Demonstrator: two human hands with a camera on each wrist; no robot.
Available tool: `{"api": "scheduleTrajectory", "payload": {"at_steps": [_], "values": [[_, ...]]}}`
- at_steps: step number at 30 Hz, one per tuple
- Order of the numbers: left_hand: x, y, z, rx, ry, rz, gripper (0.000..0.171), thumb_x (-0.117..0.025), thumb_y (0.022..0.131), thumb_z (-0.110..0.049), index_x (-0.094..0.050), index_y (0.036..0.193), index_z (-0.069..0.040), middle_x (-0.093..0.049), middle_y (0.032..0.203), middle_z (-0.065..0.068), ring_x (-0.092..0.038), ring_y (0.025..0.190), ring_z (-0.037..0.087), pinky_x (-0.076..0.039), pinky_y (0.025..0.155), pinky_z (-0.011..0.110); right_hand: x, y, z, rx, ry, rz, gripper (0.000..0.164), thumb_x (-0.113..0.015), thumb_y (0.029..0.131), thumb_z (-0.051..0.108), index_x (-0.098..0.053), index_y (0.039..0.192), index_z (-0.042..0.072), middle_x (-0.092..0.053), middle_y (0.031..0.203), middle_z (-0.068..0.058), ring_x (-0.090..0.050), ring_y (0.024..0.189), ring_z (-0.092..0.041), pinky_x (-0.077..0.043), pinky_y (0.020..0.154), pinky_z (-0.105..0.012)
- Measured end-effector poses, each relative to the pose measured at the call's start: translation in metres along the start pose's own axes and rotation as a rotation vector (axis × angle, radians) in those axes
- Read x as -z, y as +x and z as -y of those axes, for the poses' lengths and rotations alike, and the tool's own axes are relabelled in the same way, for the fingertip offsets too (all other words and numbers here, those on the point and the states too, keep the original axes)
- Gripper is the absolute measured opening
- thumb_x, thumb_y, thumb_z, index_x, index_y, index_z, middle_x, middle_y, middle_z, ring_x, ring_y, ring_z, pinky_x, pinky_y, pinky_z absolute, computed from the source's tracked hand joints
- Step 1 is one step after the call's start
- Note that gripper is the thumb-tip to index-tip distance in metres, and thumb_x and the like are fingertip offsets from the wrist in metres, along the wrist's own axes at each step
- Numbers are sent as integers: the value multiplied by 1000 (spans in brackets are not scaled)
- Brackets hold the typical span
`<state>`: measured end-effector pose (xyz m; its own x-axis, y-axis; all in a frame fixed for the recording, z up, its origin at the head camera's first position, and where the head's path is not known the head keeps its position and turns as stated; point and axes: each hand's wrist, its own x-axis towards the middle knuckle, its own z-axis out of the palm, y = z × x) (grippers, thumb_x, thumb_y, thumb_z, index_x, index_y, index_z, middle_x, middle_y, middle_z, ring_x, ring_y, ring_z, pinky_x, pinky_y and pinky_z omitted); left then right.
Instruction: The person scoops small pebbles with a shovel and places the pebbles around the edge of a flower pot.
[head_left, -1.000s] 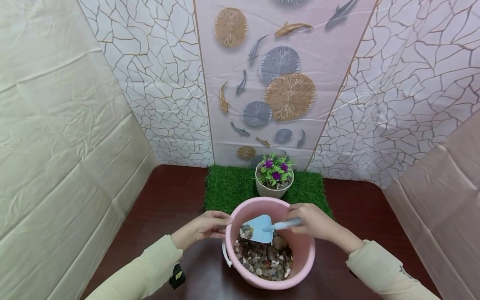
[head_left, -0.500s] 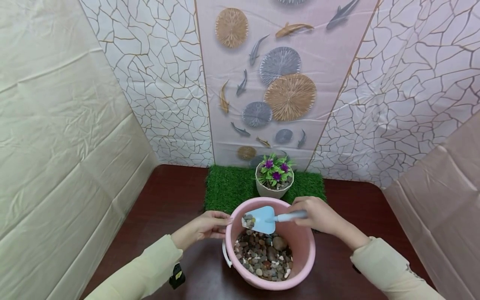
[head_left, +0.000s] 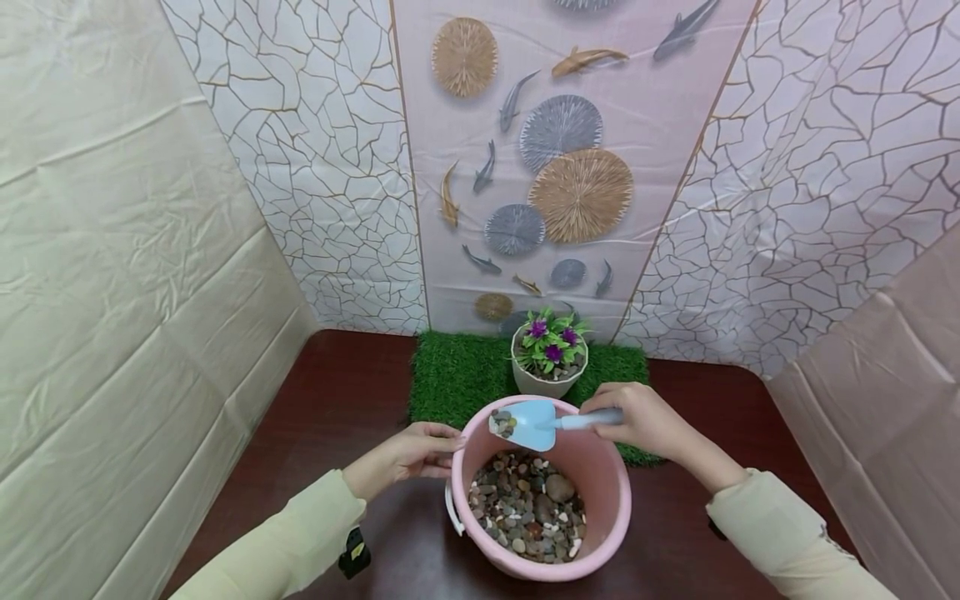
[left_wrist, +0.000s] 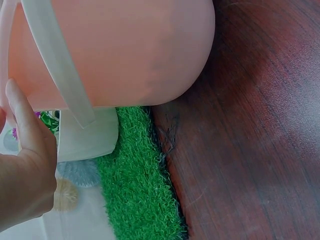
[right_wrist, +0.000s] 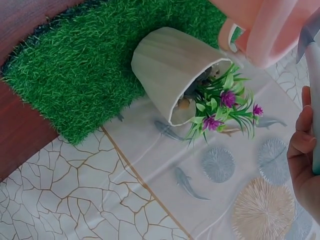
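My right hand [head_left: 637, 421] grips the grey handle of a light blue hand trowel [head_left: 534, 425], held level near the top of a pink bucket [head_left: 617, 533]. A few small pebbles [head_left: 502, 422] lie on the trowel's tip, at the left. Many mixed pebbles [head_left: 525, 508] cover the bucket's bottom. At the bucket's left rim, my left hand [head_left: 411, 452] holds the edge with thumb and fingers. The left wrist view shows that hand [left_wrist: 30, 160] beside the bucket's wall. Only the fingers and part of the trowel handle [right_wrist: 315, 95] appear in the right wrist view.
Just behind the bucket, a white pot [head_left: 543, 385] with purple flowers stands on a green grass mat [head_left: 461, 375]. The bucket's white handle [head_left: 452, 507] hangs at its left side. Dark wooden table [head_left: 337, 400] surrounds the mat, with cloth walls at the back and sides.
My right hand has lifted the trowel with its pebbles from low in the bucket up toward the far rim. The left hand and the bucket have stayed in place.
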<state>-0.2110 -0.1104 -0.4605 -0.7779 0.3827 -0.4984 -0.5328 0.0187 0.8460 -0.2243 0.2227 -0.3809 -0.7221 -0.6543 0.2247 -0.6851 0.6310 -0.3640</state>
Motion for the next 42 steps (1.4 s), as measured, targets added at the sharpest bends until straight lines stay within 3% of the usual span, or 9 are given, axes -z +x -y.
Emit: {"api": "scheduleTrajectory", "payload": {"at_steps": [16, 23, 33, 42], "values": [[0, 2, -1, 0, 4, 4, 11, -60, 90, -9, -64, 101, -8, -64, 69, -5, -63, 60, 5, -58, 61, 20, 7, 4, -4, -106, -24, -84, 14, -72, 80, 6, -74, 94, 7, -68, 88, -3, -58, 69, -7, -45, 54, -19], [1, 1, -1, 5, 5, 1, 12, -61, 90, -9, -64, 102, -7, -64, 69, -4, -63, 60, 6, -59, 62, 22, 16, -1, -18, -182, -44, -109, 16, -73, 80, 6, -73, 95, 6, -68, 84, -3, -49, 63, -5, -41, 53, -20], [1, 1, -1, 5, 3, 6, 12, -60, 90, -8, -64, 101, -7, -65, 68, -4, -63, 60, 6, -59, 61, 21, 26, -17, -47, -228, -70, -139, 13, -71, 79, 5, -73, 92, 5, -66, 76, 0, -49, 61, -4, -43, 54, -21], [2, 2, 1, 5, 1, 7, 12, -60, 91, -9, -64, 102, -7, -65, 69, -4, -63, 61, 6, -59, 61, 21, 29, -32, -64, -330, -56, -76, 13, -70, 81, 7, -72, 93, 3, -68, 79, -4, -44, 57, -4, -37, 51, -21]]}}
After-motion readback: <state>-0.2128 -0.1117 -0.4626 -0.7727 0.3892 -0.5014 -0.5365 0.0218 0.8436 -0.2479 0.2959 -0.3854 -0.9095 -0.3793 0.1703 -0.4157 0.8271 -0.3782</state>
